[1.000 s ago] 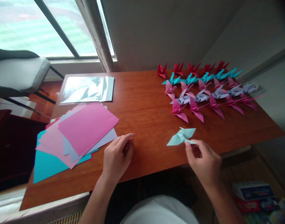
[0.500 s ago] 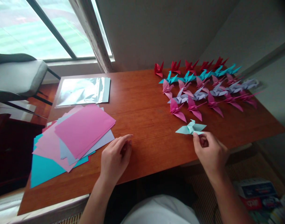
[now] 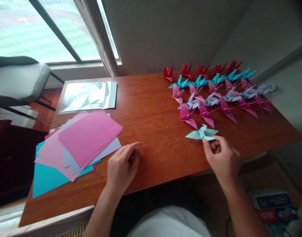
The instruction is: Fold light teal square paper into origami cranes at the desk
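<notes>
- Head view, nearest: the person's white top (image 3: pixel 169 223) shows at the bottom edge, between two bare forearms.
- At lower right, below bench height, sit some boxes (image 3: pixel 271 200), dim and blurred.
- The left hand (image 3: pixel 122 166) is at the near side of the brown wooden bench (image 3: pixel 153 128), fingers loosely curled, with nothing visible in it; whether thumb and forefinger meet, I cannot tell.
- The right hand (image 3: pixel 223 159) pinches one pointed end of a pale green paper crane (image 3: pixel 202 132) between thumb and forefinger.
- That crane is over the right half of the bench, wings spread, just in front of the left end of the nearest row; I cannot tell whether it touches the wood.
- Left of the left hand lies a fanned pile of paper sheets (image 3: pixel 90 136), deep pink on top, with lavender, pale pink, turquoise and a bit of red beneath.
- Behind the right hand stand rows of folded cranes: deep pink cranes (image 3: pixel 226 110), lavender cranes (image 3: pixel 232 95), light pink cranes (image 3: pixel 213 88), turquoise cranes (image 3: pixel 200 81), then red cranes (image 3: pixel 186 70).
- Beyond the sheets lies a shiny, clear-wrapped pack (image 3: pixel 88 95).
- Farther off are a grey chair (image 3: pixel 19 79) and a window (image 3: pixel 54 36).
</notes>
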`<action>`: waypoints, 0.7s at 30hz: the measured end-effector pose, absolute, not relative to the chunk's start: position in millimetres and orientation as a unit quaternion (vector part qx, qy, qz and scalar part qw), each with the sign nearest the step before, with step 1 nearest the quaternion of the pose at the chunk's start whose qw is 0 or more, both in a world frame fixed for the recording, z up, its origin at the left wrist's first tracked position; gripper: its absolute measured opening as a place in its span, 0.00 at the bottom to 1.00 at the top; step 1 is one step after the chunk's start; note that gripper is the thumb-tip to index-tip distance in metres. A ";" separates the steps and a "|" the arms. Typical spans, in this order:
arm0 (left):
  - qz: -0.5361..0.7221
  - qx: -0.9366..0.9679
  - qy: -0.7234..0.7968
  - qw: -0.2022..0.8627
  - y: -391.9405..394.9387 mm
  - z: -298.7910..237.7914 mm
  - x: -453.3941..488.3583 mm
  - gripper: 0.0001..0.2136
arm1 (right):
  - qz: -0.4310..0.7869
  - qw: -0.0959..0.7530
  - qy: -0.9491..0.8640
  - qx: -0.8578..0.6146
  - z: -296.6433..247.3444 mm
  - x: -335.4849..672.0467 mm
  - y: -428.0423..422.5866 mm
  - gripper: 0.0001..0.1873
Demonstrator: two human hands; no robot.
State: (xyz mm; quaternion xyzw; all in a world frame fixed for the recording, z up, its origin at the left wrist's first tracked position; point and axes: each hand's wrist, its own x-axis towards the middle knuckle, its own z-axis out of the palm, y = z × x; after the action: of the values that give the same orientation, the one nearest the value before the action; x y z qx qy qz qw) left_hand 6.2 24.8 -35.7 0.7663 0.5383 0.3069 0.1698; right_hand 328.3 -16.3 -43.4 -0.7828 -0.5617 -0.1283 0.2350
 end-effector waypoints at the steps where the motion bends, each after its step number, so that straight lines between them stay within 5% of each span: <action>1: 0.306 0.767 0.538 0.170 24.8 -35.9 6.0 0.09 | -0.123 0.232 -0.560 -0.786 -44.2 328.2 -16.2 0.16; 21: 0.296 0.766 0.541 0.179 24.9 -34.5 6.4 0.09 | -0.107 0.236 -0.542 -0.799 -52.4 328.3 -0.9 0.13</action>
State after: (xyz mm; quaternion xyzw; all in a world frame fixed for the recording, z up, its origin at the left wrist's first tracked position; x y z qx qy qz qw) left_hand 6.4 24.9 -34.5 0.7664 0.5412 0.2961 0.1790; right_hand 328.3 -0.9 -52.4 -0.7994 -0.5419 -0.1074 0.2362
